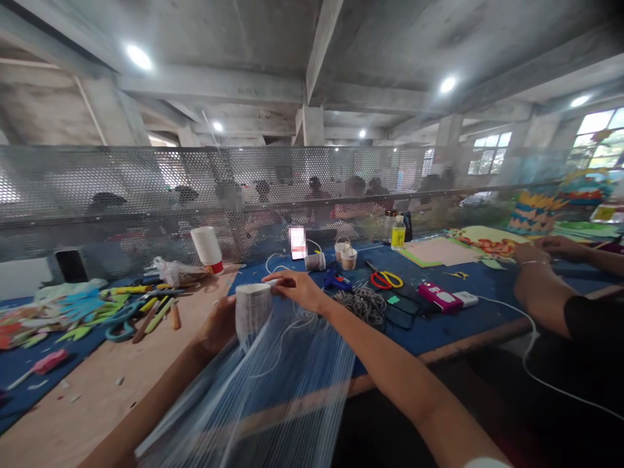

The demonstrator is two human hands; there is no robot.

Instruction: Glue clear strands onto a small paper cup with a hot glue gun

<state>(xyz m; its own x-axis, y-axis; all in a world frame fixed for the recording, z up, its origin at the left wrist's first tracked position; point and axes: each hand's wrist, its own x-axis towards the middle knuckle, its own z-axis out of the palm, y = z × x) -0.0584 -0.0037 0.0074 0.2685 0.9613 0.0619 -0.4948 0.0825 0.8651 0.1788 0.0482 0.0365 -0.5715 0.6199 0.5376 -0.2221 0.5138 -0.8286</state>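
Note:
A paper cup [254,305] covered in pale woven strands stands upright in front of me, with long thin white threads [292,383] fanning down from it over the table edge. My left hand [218,325] is closed around the cup's left side, its fingers partly hidden behind it. At the right of the rim, my right hand [298,290] has its fingertips pinched together on a small white piece, which looks like cord. Below that hand a loose white cord [279,354] loops across the threads.
Scissors [387,279], a blue glue gun [337,281] and a grey cord bundle [363,305] lie to the right. Stacked paper cups [207,249] and several tools [146,312] are on the left. A phone [297,242] stands behind. Another person's arms [541,279] work at far right.

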